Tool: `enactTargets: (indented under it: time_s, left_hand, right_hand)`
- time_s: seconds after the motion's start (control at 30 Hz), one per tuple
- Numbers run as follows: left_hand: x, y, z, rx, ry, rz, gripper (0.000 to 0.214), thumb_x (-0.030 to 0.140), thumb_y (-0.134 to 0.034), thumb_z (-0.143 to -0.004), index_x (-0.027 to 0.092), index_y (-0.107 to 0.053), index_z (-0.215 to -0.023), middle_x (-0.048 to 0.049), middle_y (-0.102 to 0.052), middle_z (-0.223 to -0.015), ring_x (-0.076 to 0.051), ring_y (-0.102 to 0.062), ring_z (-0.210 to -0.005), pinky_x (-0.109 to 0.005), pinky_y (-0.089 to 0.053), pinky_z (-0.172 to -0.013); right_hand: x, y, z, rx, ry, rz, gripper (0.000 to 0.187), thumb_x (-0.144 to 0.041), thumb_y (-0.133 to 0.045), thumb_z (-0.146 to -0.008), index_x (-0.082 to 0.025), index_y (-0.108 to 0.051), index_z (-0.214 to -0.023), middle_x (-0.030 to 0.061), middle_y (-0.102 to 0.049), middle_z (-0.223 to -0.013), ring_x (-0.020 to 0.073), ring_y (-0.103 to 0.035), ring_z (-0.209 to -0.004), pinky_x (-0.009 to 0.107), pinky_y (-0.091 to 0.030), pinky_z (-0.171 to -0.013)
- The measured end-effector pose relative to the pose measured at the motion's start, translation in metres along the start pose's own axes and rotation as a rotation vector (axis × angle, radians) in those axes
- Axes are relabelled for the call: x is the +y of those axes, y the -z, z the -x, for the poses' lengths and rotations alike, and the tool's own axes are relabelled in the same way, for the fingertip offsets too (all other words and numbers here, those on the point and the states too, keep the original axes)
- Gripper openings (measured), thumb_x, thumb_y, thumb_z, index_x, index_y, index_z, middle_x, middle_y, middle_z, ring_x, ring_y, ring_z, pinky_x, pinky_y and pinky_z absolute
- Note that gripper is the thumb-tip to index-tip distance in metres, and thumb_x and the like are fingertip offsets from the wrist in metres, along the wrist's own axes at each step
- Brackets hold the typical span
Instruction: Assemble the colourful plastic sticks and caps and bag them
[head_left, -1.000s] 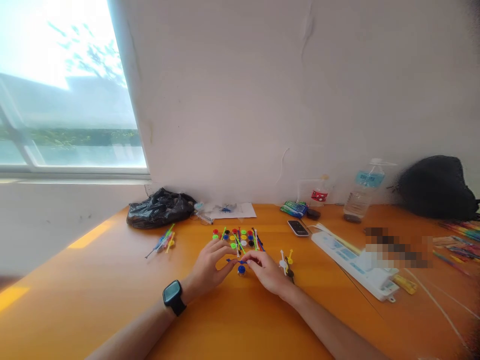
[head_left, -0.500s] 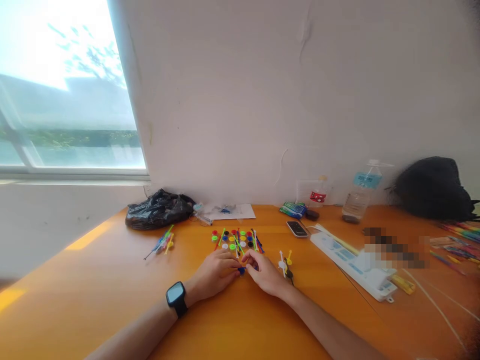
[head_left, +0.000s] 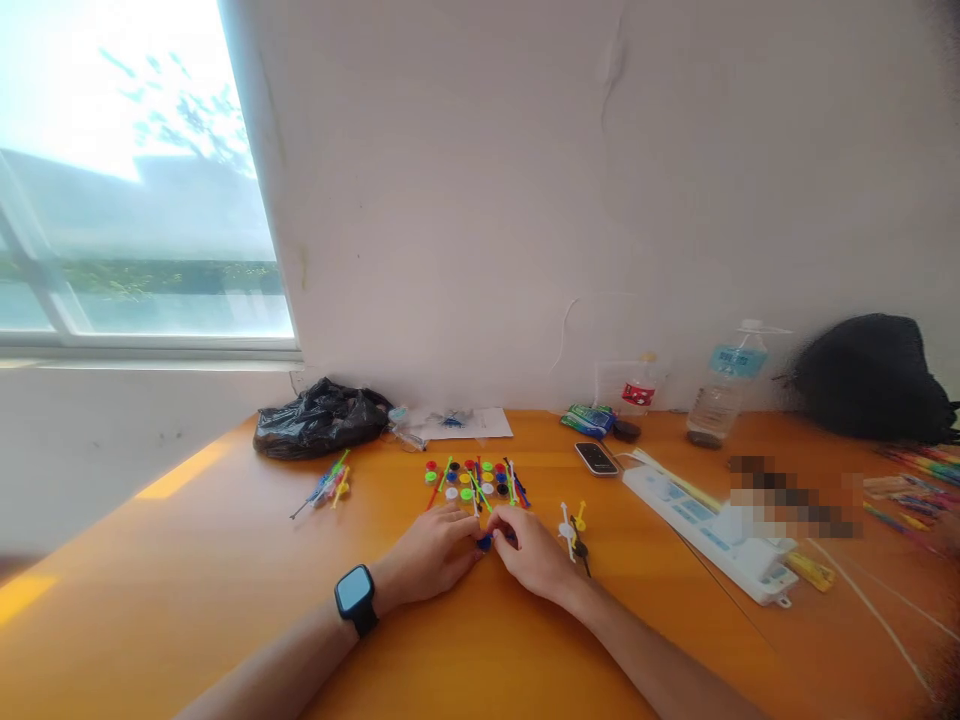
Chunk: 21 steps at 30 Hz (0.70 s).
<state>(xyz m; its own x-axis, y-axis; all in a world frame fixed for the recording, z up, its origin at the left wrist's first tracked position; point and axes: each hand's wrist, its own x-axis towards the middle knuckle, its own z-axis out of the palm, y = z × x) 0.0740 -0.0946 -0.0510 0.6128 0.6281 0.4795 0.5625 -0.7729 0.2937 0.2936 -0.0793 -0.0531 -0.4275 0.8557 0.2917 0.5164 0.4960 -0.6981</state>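
Observation:
Low over the table, my left hand (head_left: 431,550), with a black smartwatch (head_left: 354,592) on its wrist, pinches a small blue plastic disc (head_left: 484,543) at its fingertips. From the other side my right hand (head_left: 536,555) closes its thumb and fingers at the same blue piece; a bit of dark blue shows within its curl. The fingers hide most of this piece. Just beyond them lie rows of coloured discs (head_left: 451,493) among thin arrow-ended sticks (head_left: 512,482). Beside my right hand are a white disc-and-stick piece (head_left: 565,530), a yellow one (head_left: 580,520) and a black one (head_left: 580,550).
A bundle of coloured sticks (head_left: 330,488) lies left, before a black plastic bag (head_left: 322,420). Rightward are a black-and-white device (head_left: 596,459), a white power strip (head_left: 675,515), a large bottle (head_left: 712,400) and a black bag (head_left: 870,380). Paper (head_left: 487,424) lies near the wall.
My right fingertips have come down and closer to the blue disc. My left hand stays almost in place, and the whole view has shifted slightly.

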Motion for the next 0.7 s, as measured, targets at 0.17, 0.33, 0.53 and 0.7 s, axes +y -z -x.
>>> enactTargets:
  time_s: [0.17,0.33,0.53,0.7]
  left_hand:
    - [0.0,0.001,0.0,-0.022,0.014,0.036,0.008,0.019,-0.061,-0.095,0.024,-0.06,-0.1,-0.003,-0.071,-0.097,-0.021,-0.063,-0.091,-0.031,-0.046,-0.079]
    - [0.0,0.001,0.0,-0.022,-0.001,-0.023,0.006,0.019,-0.061,-0.096,0.024,-0.059,-0.095,-0.0028,-0.07,-0.093,-0.021,-0.063,-0.087,-0.031,-0.045,-0.076]
    - [0.0,-0.002,-0.001,0.009,-0.03,-0.02,0.01,0.014,-0.06,-0.094,0.024,-0.062,-0.095,-0.0032,-0.071,-0.092,-0.021,-0.065,-0.086,-0.031,-0.046,-0.076]
    - [0.001,0.001,-0.002,0.012,-0.046,-0.045,0.011,0.016,-0.058,-0.098,0.024,-0.064,-0.092,-0.0029,-0.07,-0.088,-0.02,-0.064,-0.085,-0.031,-0.045,-0.076]
  right_hand:
    - [-0.001,0.0,0.0,0.018,-0.015,0.044,0.016,-0.015,-0.052,-0.089,-0.021,-0.067,-0.086,0.0025,-0.07,-0.082,0.0197,-0.062,-0.075,0.029,-0.042,-0.068]
    - [0.002,-0.002,0.0,0.032,0.003,0.051,0.016,-0.014,-0.052,-0.089,-0.021,-0.066,-0.085,0.0025,-0.071,-0.084,0.0197,-0.064,-0.077,0.029,-0.042,-0.07]
    - [0.005,-0.004,-0.001,0.054,0.011,0.06,0.016,-0.013,-0.053,-0.089,-0.021,-0.066,-0.086,0.0039,-0.072,-0.088,0.0209,-0.066,-0.082,0.03,-0.044,-0.073]
    - [0.01,-0.005,-0.001,0.05,0.007,0.091,0.016,-0.013,-0.053,-0.088,-0.021,-0.065,-0.085,0.0039,-0.071,-0.087,0.0214,-0.064,-0.081,0.031,-0.044,-0.074]
